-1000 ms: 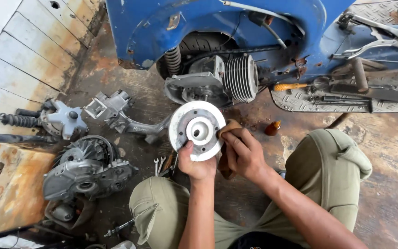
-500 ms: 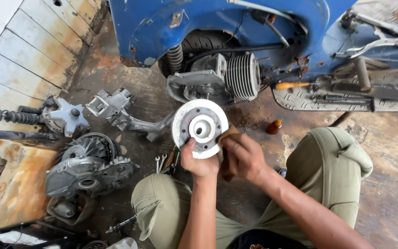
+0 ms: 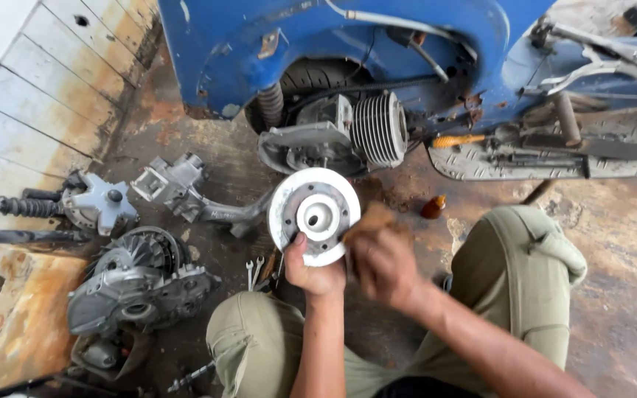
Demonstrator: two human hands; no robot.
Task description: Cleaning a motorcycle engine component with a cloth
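My left hand (image 3: pixel 311 271) grips the lower edge of a round white metal disc (image 3: pixel 314 214) with a central hub, held upright in front of me. My right hand (image 3: pixel 382 259) is closed on a brown piece of sandpaper (image 3: pixel 369 220) pressed against the disc's right rim; it is blurred. Both hands are above my knees, which are in olive trousers.
A blue scooter (image 3: pixel 348 51) lies ahead with its finned engine cylinder (image 3: pixel 379 129) exposed. Engine casings (image 3: pixel 136 284), a swing arm part (image 3: pixel 186 193) and a spring shock (image 3: pixel 9 204) lie at left. Small wrenches (image 3: pixel 254 271) are on the floor. A small brown bottle (image 3: pixel 432 207) stands at right.
My right hand has moved along the disc's right rim with the sandpaper and is now blurred. The disc stays in my left hand.
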